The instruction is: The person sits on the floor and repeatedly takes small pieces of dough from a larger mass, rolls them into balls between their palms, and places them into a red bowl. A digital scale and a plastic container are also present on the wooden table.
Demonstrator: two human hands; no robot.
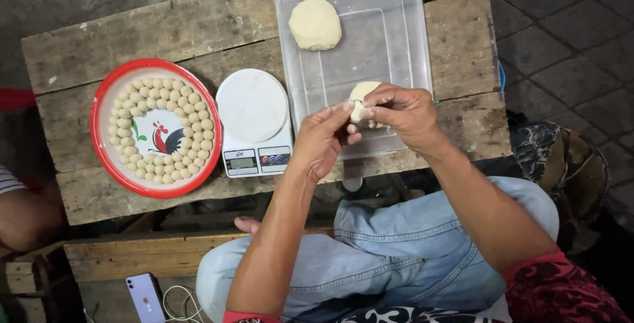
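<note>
Both hands grip a small dough lump (361,98) over the plastic tub (403,45): left hand (323,139) pinching, right hand (406,115) cupping it, scale (254,121) just left.

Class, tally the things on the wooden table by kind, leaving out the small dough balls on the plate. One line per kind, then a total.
Large dough lumps: 2, one in the tub, one held by both hands
Clear plastic tub: 1
Kitchen scale: 1
Red-rimmed plate: 1
Total: 5
</note>
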